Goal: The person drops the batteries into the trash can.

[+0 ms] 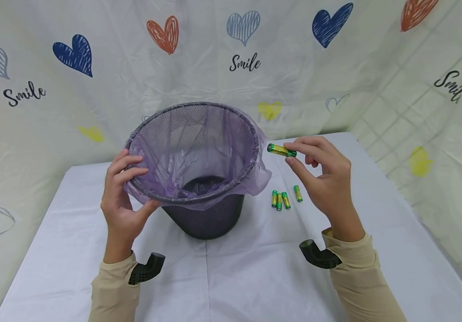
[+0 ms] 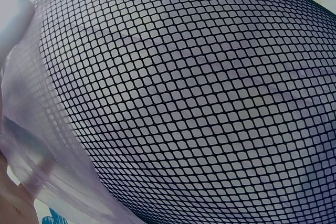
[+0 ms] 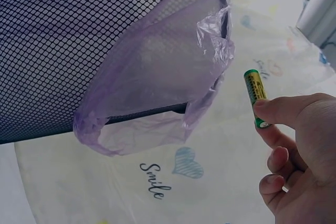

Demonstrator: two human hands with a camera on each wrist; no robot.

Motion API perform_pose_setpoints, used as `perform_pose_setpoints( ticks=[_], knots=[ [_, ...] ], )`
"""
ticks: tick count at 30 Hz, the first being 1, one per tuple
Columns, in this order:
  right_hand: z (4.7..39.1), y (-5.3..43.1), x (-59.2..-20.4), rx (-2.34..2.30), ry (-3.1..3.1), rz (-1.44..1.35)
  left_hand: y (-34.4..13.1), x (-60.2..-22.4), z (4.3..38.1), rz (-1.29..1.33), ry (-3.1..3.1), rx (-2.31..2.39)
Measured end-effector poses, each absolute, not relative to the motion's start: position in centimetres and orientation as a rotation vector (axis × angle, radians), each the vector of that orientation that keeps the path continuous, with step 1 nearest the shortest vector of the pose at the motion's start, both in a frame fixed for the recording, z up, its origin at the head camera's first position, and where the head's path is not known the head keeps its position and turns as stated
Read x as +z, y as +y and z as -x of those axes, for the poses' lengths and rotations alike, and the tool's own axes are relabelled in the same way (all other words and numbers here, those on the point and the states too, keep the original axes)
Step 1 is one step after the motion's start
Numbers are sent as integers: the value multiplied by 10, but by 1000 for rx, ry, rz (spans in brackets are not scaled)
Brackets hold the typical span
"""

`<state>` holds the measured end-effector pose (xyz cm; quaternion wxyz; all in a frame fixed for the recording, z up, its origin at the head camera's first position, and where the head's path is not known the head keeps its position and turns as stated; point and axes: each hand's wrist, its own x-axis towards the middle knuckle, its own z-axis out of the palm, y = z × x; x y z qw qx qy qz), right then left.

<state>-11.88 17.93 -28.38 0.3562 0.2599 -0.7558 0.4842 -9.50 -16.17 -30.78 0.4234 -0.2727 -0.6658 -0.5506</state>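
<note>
A dark mesh wastebasket [image 1: 204, 219] leans toward me on the white table, its mouth lined with a thin purple bag [image 1: 154, 147] folded over the rim. My left hand [image 1: 122, 197] grips the rim at the left, fingers inside and thumb outside. Between thumb and fingers of my right hand [image 1: 323, 170] a green and yellow battery [image 1: 281, 150] is pinched, just right of the rim. In the right wrist view the same battery [image 3: 254, 95] is apart from the bag [image 3: 157, 66]. Mesh [image 2: 184, 98] fills most of the left wrist view.
Right of the basket, several more batteries [image 1: 279, 201] lie on the white tablecloth [image 1: 255, 268], one slightly apart from the others. Behind the table hangs a pale curtain [image 1: 203, 67] printed with hearts and words. A black wrist mount [image 1: 320, 256] sits on each sleeve.
</note>
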Motion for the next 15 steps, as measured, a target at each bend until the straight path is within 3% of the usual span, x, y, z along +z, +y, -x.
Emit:
perform_pose_setpoints(
  ticks=[15],
  knots=[
    [121,170,-278,1248,-1939,-706,-162,-308,96,685,-1657,-1373]
  ],
)
